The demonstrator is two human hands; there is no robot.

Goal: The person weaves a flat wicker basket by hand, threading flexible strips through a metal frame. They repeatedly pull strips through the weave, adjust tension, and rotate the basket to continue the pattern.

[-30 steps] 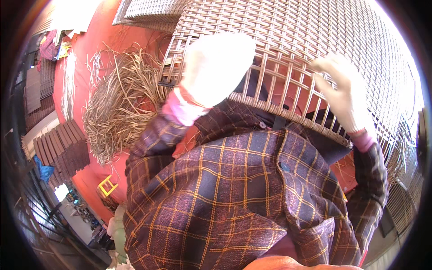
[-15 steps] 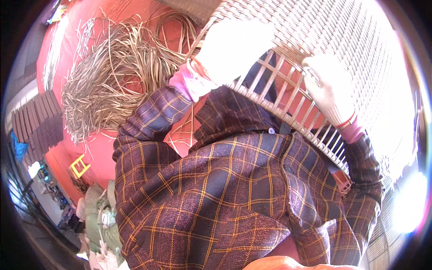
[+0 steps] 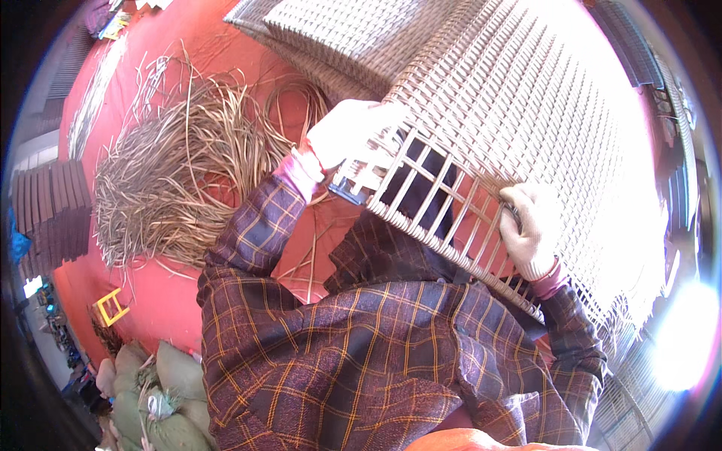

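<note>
A large woven wicker furniture piece (image 3: 511, 98) of brownish-grey strands leans across in front of me. Along its near edge runs an open lattice (image 3: 421, 177) of bare strands, bordered by a wrapped rail. My left hand (image 3: 353, 134), in a white glove washed out by glare, is closed around the left end of this lattice, next to a dark blue corner bit (image 3: 347, 192). My right hand (image 3: 530, 229), gloved too, has its fingers curled and pinched where the dense weave meets the lattice. What sits between those fingertips is too small to make out.
A big heap of loose wicker strands (image 3: 180, 165) lies on the red ground sheet (image 3: 162, 297) at left. Another woven piece (image 3: 338, 30) stands beyond. Stacked brown slats (image 3: 53, 210), a yellow plastic frame (image 3: 113, 307) and green sacks (image 3: 177, 406) are at the left side.
The wicker piece and both hands now appear lower in the picture. My left hand has shifted left, uncovering the lattice's left end. The right hand stays at the weave's edge, its fingers more curled.
</note>
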